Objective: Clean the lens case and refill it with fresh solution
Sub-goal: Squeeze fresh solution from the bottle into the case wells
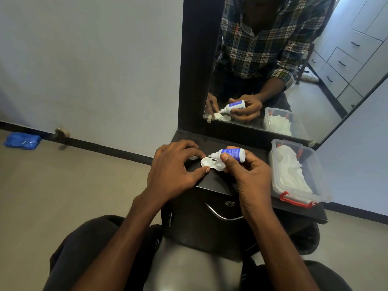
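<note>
Solution risks spilling: right hand [247,171] is gripping the tilted blue-labelled white plastic bottle [230,153] above the white round-welled lens case [212,163] left fingers [201,171] are pinching.

We sat in a home bedroom: a dark dressing table [210,185] with its mirror [294,70] reflected white wardrobe drawers [344,64].

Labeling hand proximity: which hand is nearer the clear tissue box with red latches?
Right. The right hand, holding the solution bottle, sits just left of the tissue box; the left hand is farther left, beyond the lens case.
</note>
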